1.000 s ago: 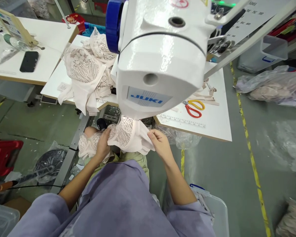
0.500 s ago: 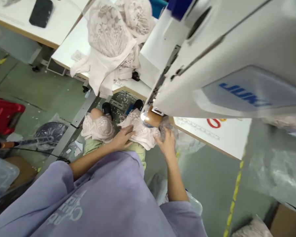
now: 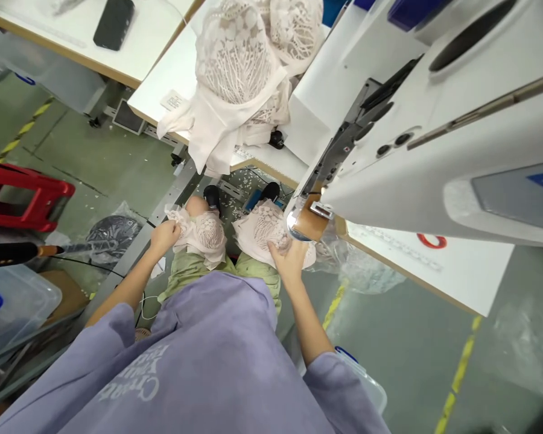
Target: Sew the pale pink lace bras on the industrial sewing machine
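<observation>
Lace bra (image 3: 208,232) clamped in left grip (image 3: 165,237), nine o'clock; against second bra (image 3: 260,226), right grip (image 3: 292,262), cannot tell whether clamped; might snag on sewing machine (image 3: 389,187) if tugged.

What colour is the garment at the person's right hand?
The garment is pale pinkish beige; the head view shows it.
</observation>
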`<state>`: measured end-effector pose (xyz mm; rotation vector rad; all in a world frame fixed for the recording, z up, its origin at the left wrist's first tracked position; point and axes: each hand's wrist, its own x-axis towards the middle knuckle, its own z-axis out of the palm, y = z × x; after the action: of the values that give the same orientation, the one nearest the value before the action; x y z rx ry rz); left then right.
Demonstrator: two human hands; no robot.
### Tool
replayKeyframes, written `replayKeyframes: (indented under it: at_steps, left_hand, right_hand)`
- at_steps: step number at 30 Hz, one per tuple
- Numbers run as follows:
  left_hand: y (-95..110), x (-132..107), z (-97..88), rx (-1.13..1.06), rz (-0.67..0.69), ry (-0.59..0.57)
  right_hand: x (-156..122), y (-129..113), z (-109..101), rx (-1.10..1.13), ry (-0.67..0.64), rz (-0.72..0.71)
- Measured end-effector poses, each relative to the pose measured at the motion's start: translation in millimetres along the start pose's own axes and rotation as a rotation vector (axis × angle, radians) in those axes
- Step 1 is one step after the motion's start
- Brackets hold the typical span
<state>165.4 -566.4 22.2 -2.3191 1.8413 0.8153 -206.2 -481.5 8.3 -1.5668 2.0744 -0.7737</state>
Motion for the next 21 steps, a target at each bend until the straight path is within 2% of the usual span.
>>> replayKeyframes:
  at_steps: [2,5,7,9,11,13,14,15,18,19,21]
  left_hand:
    - [14.4,-22.4,-1.6,-0.023,0.055,0.016]
    - [45.9,-65.1,-0.2,-0.105,0.197,-0.030]
    - [64.8,-88.3,2.3,-0.176,0.311,-0.117]
    - [76.3,-97.6,3.3,-0.231,0.396,-0.193]
    - [80.4,-91.2,2.6,-0.320,0.428,-0.175]
    - [82.0,-75.9,2.0,-0.499,0.404,-0.159]
    - [83.6,-68.6,2.2,-0.603,0.384,-0.222]
    - [86.3,-63.1,2.7,-0.702,0.363,-0.343]
    - [102.2,-61.1,4.5,-0.891,0.294,-0.820]
    - [109.6,-63.5,4.5,-0.934,0.280,-0.892]
    - [125.6,-68.4,2.1,-0.969,0.310,-0.908]
  right_hand:
    - [-6.4,-29.2,9.2,0.131,-0.095,-0.119]
    - [-9.3,-71.1,35.7,0.280,-0.477,-0.333]
    - [-6.2,-87.4,49.4,0.288,-0.718,-0.380]
    - [-2.8,-92.2,49.6,0.293,-0.883,-0.348]
    - [-2.6,-89.5,33.5,0.375,-0.949,-0.273]
    - [-6.2,-85.9,5.3,0.508,-0.928,-0.190]
    - [-9.3,-85.0,-11.1,0.564,-0.900,-0.164]
    - [-12.9,-84.9,-27.6,0.604,-0.868,-0.148]
    - [-25.7,-85.3,-72.8,0.633,-0.763,-0.128]
    - [-29.5,-83.9,-86.1,0.624,-0.742,-0.109]
    - [-34.0,-77.1,-110.8,0.570,-0.683,-0.068]
